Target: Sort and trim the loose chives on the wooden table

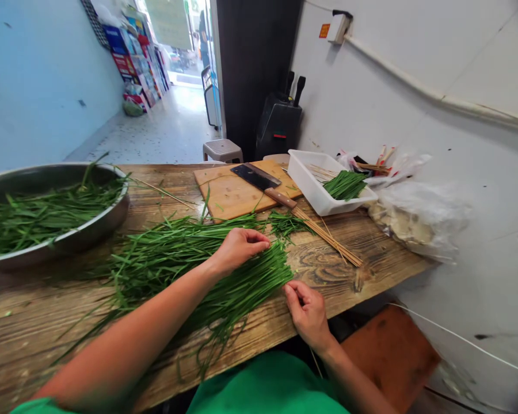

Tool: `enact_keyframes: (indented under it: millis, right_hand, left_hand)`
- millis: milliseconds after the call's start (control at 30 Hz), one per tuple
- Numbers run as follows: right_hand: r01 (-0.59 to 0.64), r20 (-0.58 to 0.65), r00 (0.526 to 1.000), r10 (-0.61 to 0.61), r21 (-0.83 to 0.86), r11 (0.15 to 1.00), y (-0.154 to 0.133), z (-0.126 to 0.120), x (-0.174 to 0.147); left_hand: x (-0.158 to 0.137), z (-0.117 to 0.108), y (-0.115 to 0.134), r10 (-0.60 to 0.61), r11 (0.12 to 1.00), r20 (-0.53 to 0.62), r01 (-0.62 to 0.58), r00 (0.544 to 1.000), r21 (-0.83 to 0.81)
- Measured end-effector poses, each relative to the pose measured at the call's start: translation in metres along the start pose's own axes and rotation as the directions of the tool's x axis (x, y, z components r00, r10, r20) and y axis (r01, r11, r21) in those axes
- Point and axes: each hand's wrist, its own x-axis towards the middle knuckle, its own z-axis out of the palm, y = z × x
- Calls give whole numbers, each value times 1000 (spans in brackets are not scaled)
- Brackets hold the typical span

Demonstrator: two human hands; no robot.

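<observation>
A wide pile of green garlic chives (168, 253) lies on the wooden table, its trimmed ends toward the right. My left hand (240, 250) reaches across the top of the pile, thumb and fingertips pinched together near those ends; what is between them is too small to make out. Beside the pile's lower right corner, my right hand (307, 310) is closed in a pinch. A thin bamboo skewer (315, 362) shows below it and appears held in that hand, though the fingers hide most of it. Short cut chives (287, 224) lie just beyond the pile.
A cleaver (259, 178) rests on a cutting board (220, 192), its handle by a bundle of skewers (328, 238). A white plastic basket (315, 187) holds chives and skewers. Plastic bags (418, 215) sit by the wall. A metal basin (123, 201) of chives stands left.
</observation>
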Motion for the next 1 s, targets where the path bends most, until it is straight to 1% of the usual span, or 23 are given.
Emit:
enact_keyframes:
  millis: [233, 400, 633, 800, 1000]
  right_hand:
    - [3, -6, 1000, -3, 4, 1000, 0, 0, 0]
    - [-6, -5, 1000, 6, -8, 1000, -1, 0, 0]
    - [0, -12, 1000, 0, -3, 1000, 0, 1, 0]
    - [-14, -2, 1000, 14, 5, 1000, 0, 1, 0]
    - [11, -23, 1000, -12, -34, 999, 1, 1, -1]
  left_hand:
    - [1, 1, -2, -38, 994, -2, 38, 999, -100]
    - [2, 1, -5, -63, 992, 5, 63, 998, -112]
    - [3, -1, -4, -63, 984, 20, 65, 998, -164]
    - [1, 0, -1, -86, 985, 19, 88, 996, -148]
    - [1, 1, 0, -57, 991, -15, 55, 998, -118]
